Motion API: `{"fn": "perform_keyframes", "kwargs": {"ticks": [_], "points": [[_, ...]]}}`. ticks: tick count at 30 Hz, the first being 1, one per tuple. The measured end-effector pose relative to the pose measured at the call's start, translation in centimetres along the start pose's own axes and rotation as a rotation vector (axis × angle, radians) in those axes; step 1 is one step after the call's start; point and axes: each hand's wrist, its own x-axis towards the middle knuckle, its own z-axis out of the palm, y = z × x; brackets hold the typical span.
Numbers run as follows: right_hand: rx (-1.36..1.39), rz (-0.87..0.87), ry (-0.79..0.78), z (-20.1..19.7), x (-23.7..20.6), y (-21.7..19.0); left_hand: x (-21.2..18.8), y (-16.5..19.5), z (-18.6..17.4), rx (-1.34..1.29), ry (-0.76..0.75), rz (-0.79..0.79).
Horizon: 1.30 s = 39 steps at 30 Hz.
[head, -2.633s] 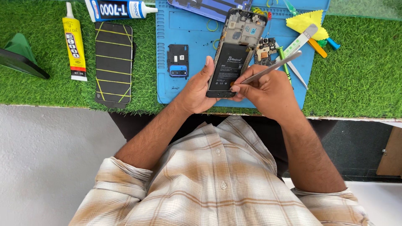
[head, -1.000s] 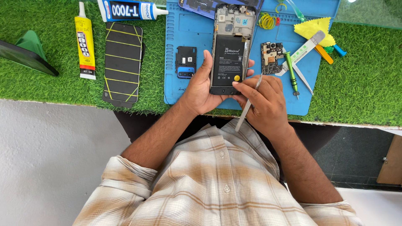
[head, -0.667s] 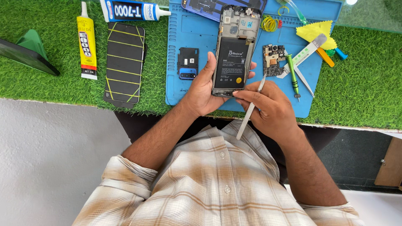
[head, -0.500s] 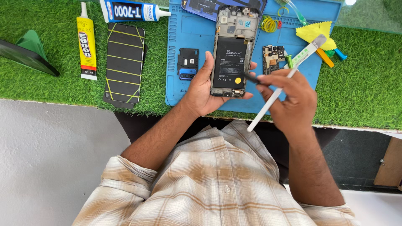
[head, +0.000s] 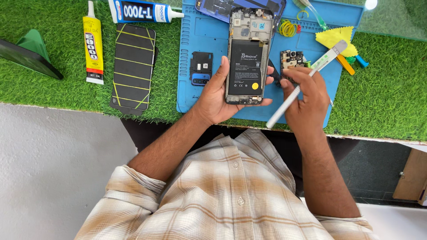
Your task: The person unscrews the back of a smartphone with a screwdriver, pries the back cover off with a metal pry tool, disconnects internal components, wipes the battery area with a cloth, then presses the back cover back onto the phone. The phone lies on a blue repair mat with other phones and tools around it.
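Black opened phone (head: 247,58) cradled, left hand (head: 218,95)

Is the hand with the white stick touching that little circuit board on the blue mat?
Touching. In the head view, the right hand holding the white stick has its fingertips pressed on the small circuit board lying on the blue mat.

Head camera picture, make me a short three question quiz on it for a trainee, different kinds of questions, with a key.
1. True or false: the left hand holds the opened phone with its battery side up.
2. What does the right hand grip? A) yellow glue tube B) white spudger C) green wedge
3. Fill in: the small circuit board lies on the blue ____.

Key:
1. True
2. B, the white spudger
3. mat
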Motion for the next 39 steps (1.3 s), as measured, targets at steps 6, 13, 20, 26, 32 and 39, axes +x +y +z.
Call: {"fn": "perform_keyframes", "kwargs": {"ticks": [6, 13, 20, 26, 32, 39], "points": [[-0.101, -0.390, -0.157, -1.7, 0.6, -1.8, 0.2, -0.3, -0.4, 0.046, -0.010, 0.007], [-0.220, -0.528, -0.265, -1.9, 2.0, -2.5, 0.2, -0.4, -0.7, 0.105, -0.008, 0.012], [-0.314, -0.541, -0.278, -1.9, 2.0, -2.8, 0.2, -0.5, -1.1, 0.128, 0.000, 0.013], [-0.333, -0.578, -0.301, -1.9, 2.3, -2.7, 0.3, -0.7, -1.3, 0.149, 0.022, 0.046], [-0.326, -0.609, -0.293, -1.6, 2.3, -2.4, 0.2, -0.7, -1.5, 0.112, 0.004, 0.030], [-0.322, -0.656, -0.288, -1.6, 2.6, -1.9, 0.3, -0.8, -1.6, 0.121, 0.014, 0.021]]}}
